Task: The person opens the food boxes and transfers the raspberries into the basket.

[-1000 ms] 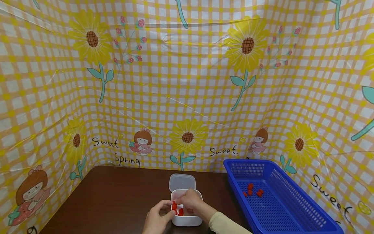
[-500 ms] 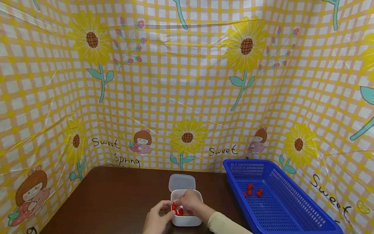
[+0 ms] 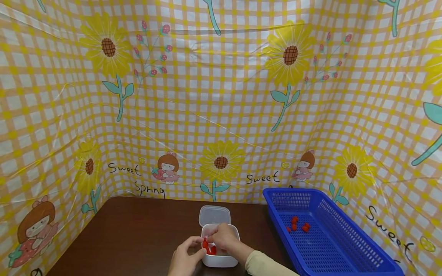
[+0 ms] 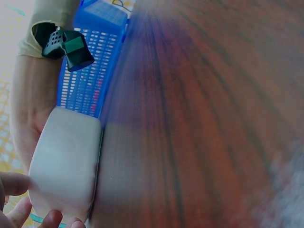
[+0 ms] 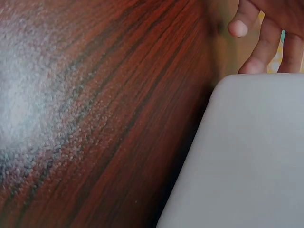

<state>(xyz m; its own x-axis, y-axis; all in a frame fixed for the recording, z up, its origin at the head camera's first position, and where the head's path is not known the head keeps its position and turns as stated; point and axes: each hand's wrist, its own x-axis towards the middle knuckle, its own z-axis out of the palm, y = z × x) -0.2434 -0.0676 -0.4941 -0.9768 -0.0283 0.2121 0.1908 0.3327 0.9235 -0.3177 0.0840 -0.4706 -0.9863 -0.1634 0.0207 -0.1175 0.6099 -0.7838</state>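
A white rectangular container [image 3: 220, 262] stands at the table's front middle, its uncovered opening facing up. My left hand [image 3: 186, 255] curves around its left side, with thumb and forefinger apart at the rim; in the left wrist view its fingers [image 4: 14, 184] touch the container's wall. My right hand [image 3: 224, 237] reaches inside, fingers curled, its fingertips at a small red piece [image 3: 205, 243] by the left wall. Another red piece [image 3: 213, 250] lies close to it inside the container. The right thumb and the lower part of that hand's grip are hidden.
Just behind the container lies a translucent lid [image 3: 214, 216]. A blue perforated basket [image 3: 340, 245] stands on the right, with several small red pieces [image 3: 305, 227] at its left side. Patterned cloth [image 3: 221, 96] walls in the brown table [image 3: 138, 230] at the back and sides.
The red pieces inside the container have shifted slightly closer together. Both hands stay nearly where they were, and the whole scene drifts a little left as the head camera moves.
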